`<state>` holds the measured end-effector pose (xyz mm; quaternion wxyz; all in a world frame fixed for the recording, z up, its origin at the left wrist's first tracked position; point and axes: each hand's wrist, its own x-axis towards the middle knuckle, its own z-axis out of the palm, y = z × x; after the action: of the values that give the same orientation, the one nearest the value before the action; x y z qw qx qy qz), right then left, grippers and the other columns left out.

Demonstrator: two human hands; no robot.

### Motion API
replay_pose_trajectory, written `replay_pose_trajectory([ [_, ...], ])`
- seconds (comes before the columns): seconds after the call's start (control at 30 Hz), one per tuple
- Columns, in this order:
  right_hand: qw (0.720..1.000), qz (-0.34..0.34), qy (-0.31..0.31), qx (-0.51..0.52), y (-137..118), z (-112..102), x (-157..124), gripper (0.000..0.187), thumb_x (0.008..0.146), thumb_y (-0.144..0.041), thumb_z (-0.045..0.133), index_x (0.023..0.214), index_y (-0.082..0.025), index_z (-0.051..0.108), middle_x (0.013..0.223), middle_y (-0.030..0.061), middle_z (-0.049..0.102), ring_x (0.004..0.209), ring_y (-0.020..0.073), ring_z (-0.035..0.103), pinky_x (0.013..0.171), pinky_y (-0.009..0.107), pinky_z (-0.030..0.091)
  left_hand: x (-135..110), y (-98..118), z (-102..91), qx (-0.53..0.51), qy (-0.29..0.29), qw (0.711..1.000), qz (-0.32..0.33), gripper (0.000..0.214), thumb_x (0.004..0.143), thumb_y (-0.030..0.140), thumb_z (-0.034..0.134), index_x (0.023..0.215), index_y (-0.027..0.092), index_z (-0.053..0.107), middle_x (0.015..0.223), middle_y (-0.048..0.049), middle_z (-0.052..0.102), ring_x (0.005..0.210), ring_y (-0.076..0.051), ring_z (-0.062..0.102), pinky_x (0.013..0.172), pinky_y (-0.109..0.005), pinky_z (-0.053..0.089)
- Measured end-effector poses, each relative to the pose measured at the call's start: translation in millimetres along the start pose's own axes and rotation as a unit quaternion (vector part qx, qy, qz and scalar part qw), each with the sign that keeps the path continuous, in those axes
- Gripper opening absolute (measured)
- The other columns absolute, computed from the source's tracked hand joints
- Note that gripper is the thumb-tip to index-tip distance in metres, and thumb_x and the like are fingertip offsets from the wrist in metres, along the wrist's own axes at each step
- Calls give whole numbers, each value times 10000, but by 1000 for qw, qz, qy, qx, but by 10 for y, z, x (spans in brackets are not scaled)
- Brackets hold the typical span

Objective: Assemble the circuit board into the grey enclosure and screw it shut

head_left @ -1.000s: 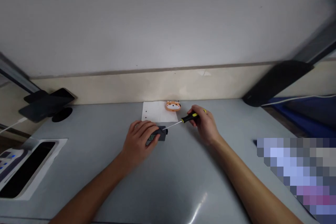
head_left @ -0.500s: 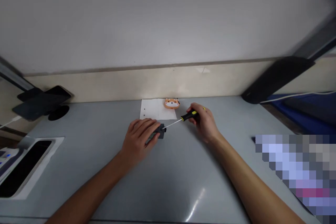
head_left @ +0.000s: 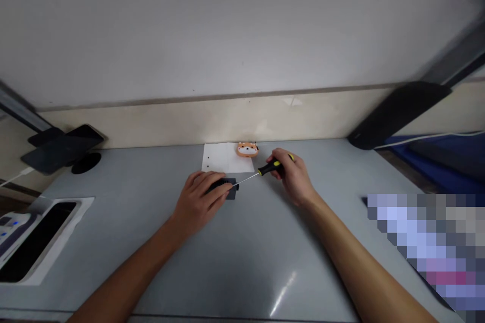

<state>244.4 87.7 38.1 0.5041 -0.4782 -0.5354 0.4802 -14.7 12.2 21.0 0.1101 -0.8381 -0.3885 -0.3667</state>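
A small dark box-shaped device lies on the grey table, partly covered by my left hand, whose fingers and thumb hold it down. My right hand is wrapped round the black and yellow handle of a screwdriver. The thin shaft slants down to the left, and its tip meets the device's right part beside my left fingertips. What exactly the tip touches is too small to tell. Behind the device is a white sheet of paper with two tiny dark specks, perhaps screws, near its left edge.
An orange animal-face case sits on the paper's right side. At the left are a phone on a stand and a black-topped tray. A dark cylinder leans at the back right; a blurred-out item lies at the right edge.
My left fingers have shifted over the device, and more of its dark top shows. The screwdriver and my right hand have moved slightly left.
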Motion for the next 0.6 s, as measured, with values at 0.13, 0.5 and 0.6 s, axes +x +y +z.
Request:
replay_pose_trajectory([
  [0.13,1000,-1,7,2,-2,-8,3,359,927,-491,575,729,-200,647,560,-11,481,506,136,410,516,306,273,4,11,6,-14,0,1000,0,211,966,119,623,1130,249,650,1199,-42,737,1085,-196,704,1001,-402,483],
  [0.5,999,-2,17,31,16,-42,25,315,896,-437,587,684,-207,622,576,-4,478,517,135,399,501,299,289,3,13,17,-27,3,1000,-7,239,952,130,642,1164,239,634,1192,-47,736,1080,-196,699,975,-390,492],
  [0.6,1000,-5,11,15,7,-60,12,288,871,-401,574,656,-210,592,611,2,473,539,139,400,484,289,289,7,11,25,-35,8,999,-8,236,945,108,643,1144,235,637,1178,-49,736,1072,-197,697,945,-382,503],
])
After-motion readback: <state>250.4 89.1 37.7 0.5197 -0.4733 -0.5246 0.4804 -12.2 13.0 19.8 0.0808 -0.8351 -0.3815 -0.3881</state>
